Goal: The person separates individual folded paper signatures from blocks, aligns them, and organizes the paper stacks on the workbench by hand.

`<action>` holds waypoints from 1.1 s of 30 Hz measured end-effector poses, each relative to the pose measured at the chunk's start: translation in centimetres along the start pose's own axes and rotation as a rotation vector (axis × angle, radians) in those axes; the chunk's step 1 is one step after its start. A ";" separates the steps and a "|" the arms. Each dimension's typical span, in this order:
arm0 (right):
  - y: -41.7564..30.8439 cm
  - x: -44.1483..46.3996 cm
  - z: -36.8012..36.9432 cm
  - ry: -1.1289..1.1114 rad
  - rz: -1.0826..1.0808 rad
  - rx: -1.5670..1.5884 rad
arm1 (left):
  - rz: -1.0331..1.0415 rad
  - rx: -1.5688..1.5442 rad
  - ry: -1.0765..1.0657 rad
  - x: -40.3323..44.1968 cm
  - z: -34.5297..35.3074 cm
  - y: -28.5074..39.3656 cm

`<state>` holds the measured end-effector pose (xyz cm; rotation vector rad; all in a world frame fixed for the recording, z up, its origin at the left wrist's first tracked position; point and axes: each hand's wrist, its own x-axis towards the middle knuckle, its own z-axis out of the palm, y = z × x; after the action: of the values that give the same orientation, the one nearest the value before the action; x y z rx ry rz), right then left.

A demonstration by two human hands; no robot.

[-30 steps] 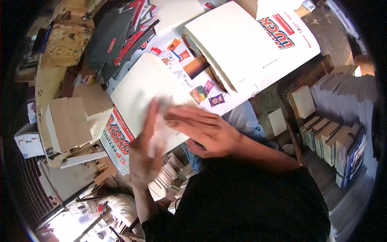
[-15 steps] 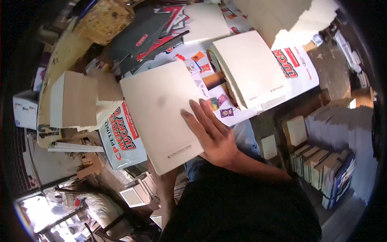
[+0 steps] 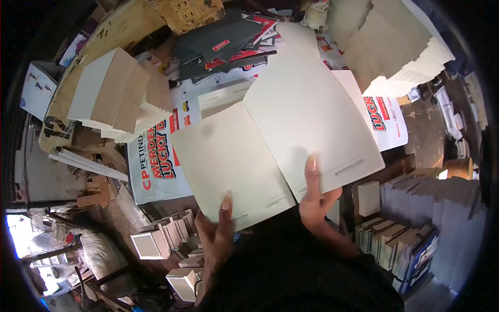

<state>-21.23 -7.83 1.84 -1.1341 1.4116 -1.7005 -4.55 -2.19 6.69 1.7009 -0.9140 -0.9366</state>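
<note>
My left hand (image 3: pixel 215 231) grips the lower left corner of a cream paper block (image 3: pixel 234 161), thumb on top and fingers underneath. With its thumb pressed on the face, my right hand (image 3: pixel 315 200) holds the bottom edge of a second cream paper block (image 3: pixel 317 114). The two lie side by side and meet along a slanting seam; whether they are joined is unclear. Small print runs near their lower edges. Beneath them is a printed banner sheet (image 3: pixel 150 179) on the worktable. Another pale block (image 3: pixel 221 99) shows partly behind them.
Thick paper stacks stand at the left (image 3: pixel 104 88) and the upper right (image 3: pixel 387 47). Dark and red printed covers (image 3: pixel 223 44) are piled at the back. Bundled books (image 3: pixel 390 244) and a tall grey paper stack (image 3: pixel 442 218) are at the lower right.
My right hand has moved from lying on the left block's face to gripping the right block's bottom edge. The two blocks now meet. My left thumb has come into view, and the camera view has shifted.
</note>
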 end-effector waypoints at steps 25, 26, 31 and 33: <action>-5.8 0.3 -1.4 -1.029 -0.560 -0.670 | 0.082 -0.606 -0.227 1.8 -3.0 -5.7; -4.6 -0.4 -1.4 -1.052 -0.605 -0.742 | 0.093 -0.508 -0.182 2.5 -3.1 -6.3; -2.2 0.9 -2.3 -0.712 -0.563 -0.439 | 0.175 -0.401 -0.260 1.8 -2.6 0.3; -2.7 1.8 -3.9 -0.504 -0.383 -0.152 | 0.376 -0.298 -0.385 3.0 0.3 4.9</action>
<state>-25.36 -7.20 4.69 -1.8588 1.0610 -1.4106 -4.31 -6.21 10.74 1.0664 -1.2262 -1.0951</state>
